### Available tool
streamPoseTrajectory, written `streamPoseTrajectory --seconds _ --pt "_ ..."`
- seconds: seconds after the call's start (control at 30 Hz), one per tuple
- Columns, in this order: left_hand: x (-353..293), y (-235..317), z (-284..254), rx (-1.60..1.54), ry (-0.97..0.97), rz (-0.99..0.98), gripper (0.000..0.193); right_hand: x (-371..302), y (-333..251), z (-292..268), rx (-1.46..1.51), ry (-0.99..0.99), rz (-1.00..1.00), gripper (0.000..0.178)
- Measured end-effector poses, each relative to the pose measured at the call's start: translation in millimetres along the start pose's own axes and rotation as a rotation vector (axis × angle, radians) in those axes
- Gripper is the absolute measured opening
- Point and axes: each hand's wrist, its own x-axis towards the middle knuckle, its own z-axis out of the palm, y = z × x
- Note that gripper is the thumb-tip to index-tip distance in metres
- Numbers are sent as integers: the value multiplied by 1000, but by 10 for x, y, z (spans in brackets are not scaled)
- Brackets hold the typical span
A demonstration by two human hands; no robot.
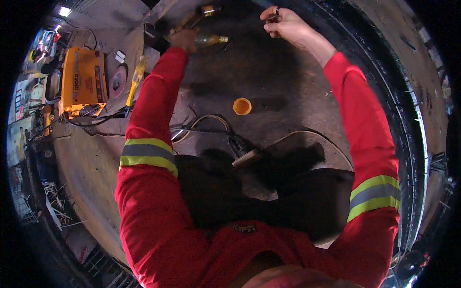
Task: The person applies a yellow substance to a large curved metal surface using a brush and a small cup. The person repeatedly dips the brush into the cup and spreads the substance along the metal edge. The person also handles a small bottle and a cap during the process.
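Both my arms, in red sleeves with yellow and grey bands, reach to the far side of the work surface. At the far left my left hand (185,39) is in shadow and looks closed. A brown handle-like piece (189,20) runs up from its fingers, but the grip is hard to make out. Beside that hand lies a clear bottle (209,40) with yellowish content. My right hand (293,28) is raised at the far right, thumb and fingers pinched on a small dark piece (272,18). What that piece is does not show.
A small orange cup (242,106) stands mid-surface. Nearer are cables and a dark clamp-like holder (242,148). To the left are an orange welding machine (84,81), a grinding disc (118,81) and a yellow-handled brush-like tool (136,81). A dark metal wall (384,96) curves along the right.
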Motion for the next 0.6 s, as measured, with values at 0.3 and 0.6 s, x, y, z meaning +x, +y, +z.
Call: streamPoseTrajectory --seconds 0.3,0.6 --pt "-166 239 -842 -746 226 116 73 -129 -62 -174 -105 23 45 29" --pt "-403 341 -1201 -790 317 218 71 -242 -164 -220 -150 44 -5 22"
